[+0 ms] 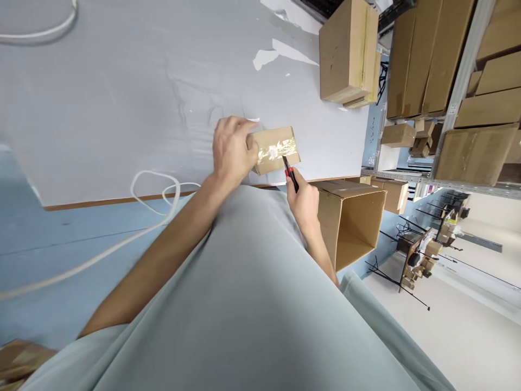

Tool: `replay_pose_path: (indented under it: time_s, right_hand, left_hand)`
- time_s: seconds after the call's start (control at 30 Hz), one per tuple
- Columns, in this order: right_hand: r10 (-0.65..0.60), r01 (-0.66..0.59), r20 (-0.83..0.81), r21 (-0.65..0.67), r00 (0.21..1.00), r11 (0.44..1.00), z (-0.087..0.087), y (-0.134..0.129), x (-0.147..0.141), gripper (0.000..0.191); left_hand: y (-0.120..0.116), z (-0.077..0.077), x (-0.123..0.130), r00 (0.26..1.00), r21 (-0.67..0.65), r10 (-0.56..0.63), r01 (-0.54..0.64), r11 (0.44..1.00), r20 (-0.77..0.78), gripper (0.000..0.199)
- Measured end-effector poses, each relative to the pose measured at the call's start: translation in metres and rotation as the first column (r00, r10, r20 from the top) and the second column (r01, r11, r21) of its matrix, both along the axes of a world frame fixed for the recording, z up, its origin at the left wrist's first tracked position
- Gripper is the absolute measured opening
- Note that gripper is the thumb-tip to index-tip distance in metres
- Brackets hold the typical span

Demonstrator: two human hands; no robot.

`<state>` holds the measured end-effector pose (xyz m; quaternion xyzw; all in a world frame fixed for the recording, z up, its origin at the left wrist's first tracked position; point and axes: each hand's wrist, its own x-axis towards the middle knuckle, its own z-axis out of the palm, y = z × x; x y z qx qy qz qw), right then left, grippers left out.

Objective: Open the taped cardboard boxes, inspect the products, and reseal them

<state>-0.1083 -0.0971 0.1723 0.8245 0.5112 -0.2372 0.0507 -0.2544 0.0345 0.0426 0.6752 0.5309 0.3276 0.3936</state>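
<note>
A small cardboard box (277,136) with shiny clear tape along its top lies at the near edge of the grey-white table. My left hand (235,146) is curled at the box's left end, thumb and fingers against it, steadying it. In my right hand (303,198) is a red and black utility knife (290,172), its fingers wrapped round the handle. The knife's blade end meets the taped face near its lower right part. White torn scraps show on the tape.
A larger cardboard box (345,54) stands at the table's far right. An open empty carton (360,222) sits beside the table's near right edge. White hose (177,190) loops at the near left edge. Shelves with cardboard boxes (474,152) rise on the right.
</note>
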Motion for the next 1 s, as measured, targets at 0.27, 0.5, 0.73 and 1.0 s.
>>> replay_pose_path:
  time_s: [0.27,0.5,0.73,1.0]
  right_hand:
    - [-0.018,0.028,-0.058,0.173,0.998,0.984,-0.032,0.031,0.056,0.052]
    - [0.052,-0.045,-0.089,0.077,0.995,0.996,-0.035,0.055,0.066,0.052]
    - [0.051,-0.051,-0.019,0.009,0.999,0.999,-0.041,0.063,0.054,0.050]
    - [0.073,-0.072,0.038,-0.037,0.997,0.997,-0.040,0.070,0.049,0.051]
  left_hand:
    - [-0.026,0.008,0.057,0.953,0.076,-0.303,0.303,0.950,-0.004,0.054]
    - [-0.028,0.001,0.062,0.971,0.051,-0.233,0.235,0.971,-0.051,0.059]
    - [-0.032,-0.003,0.066,0.979,0.051,-0.194,0.198,0.979,-0.065,0.050]
    - [-0.031,0.006,0.065,0.970,-0.040,-0.195,0.191,0.981,-0.146,0.073]
